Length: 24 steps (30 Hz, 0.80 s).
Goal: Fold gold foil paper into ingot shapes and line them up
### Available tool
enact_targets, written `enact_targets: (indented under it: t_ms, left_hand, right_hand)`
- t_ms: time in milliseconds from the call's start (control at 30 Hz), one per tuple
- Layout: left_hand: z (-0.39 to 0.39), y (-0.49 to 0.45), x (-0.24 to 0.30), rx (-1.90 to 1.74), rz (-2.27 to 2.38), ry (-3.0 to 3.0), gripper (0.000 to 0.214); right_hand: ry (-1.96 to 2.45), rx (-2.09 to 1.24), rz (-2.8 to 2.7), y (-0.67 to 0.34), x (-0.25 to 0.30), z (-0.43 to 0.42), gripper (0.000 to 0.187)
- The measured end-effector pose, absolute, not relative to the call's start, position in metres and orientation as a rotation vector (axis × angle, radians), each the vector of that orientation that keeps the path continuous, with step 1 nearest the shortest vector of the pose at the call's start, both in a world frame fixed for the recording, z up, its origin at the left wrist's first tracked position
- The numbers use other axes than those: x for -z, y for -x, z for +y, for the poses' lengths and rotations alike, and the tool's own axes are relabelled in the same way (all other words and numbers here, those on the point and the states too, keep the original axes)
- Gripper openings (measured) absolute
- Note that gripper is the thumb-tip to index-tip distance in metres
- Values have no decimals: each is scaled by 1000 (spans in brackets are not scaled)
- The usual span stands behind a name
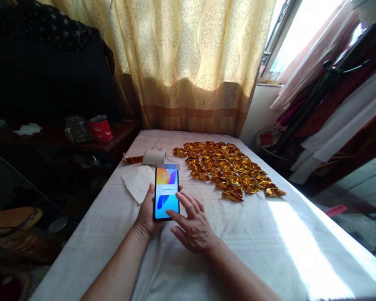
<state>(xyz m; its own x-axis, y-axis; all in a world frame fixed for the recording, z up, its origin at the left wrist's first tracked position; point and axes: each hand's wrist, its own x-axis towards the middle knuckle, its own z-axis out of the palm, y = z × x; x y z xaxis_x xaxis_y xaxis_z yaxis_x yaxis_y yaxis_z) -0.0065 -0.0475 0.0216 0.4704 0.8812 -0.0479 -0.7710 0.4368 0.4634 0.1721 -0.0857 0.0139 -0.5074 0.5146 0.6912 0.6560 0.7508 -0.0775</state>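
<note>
My left hand (146, 213) grips a smartphone (166, 193) with a lit screen, held upright over a white sheet (238, 234). My right hand (192, 223) hovers beside it, fingers spread, the index finger touching the lower edge of the screen. Beyond the phone, several folded gold foil pieces (227, 167) lie in rows on the sheet. A white paper (138, 182) lies left of the phone, and a roll of paper with gold foil (150, 157) sits behind it.
A dark side table at left carries a red cup (100, 128) and a clear glass dish (77, 128). A patterned yellow curtain (188, 62) hangs behind. Clothes hang on a rack (338, 92) at right. Sunlight falls across the sheet's right side.
</note>
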Motion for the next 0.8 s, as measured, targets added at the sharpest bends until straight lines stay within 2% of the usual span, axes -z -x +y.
enact_targets:
  t_ms: [167, 433, 800]
  left_hand:
    - [-47, 5, -19, -1040, 312, -389, 69]
    - [-45, 9, -13, -992, 264, -416, 71]
    - [-48, 6, -13, -1006, 281, -402, 70]
  right_hand:
    - [894, 246, -2234, -169, -18, -75, 35]
    - [1220, 243, -1986, -170, -24, -54, 39]
    - [1067, 262, -1996, -165, -12, -78, 34]
